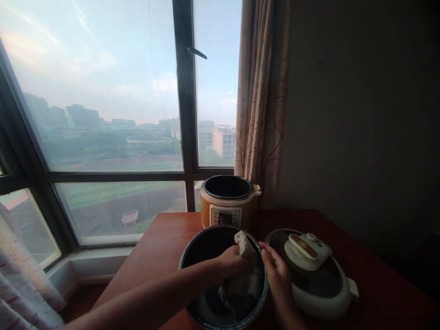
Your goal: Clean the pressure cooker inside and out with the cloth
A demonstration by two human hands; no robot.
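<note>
Cloth (243, 245) sits clutched in the left hand (233, 263) inside the pot (197, 259), right hand (277, 270) pinching its edge; wiping appears in hand, the next stroke requiring a steady pot.

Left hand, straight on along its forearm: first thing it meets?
Probably the right side of the black pot, with the cloth it grips leading. Depth is unclear: if the left hand is above the rim, the right hand could come first.
</note>
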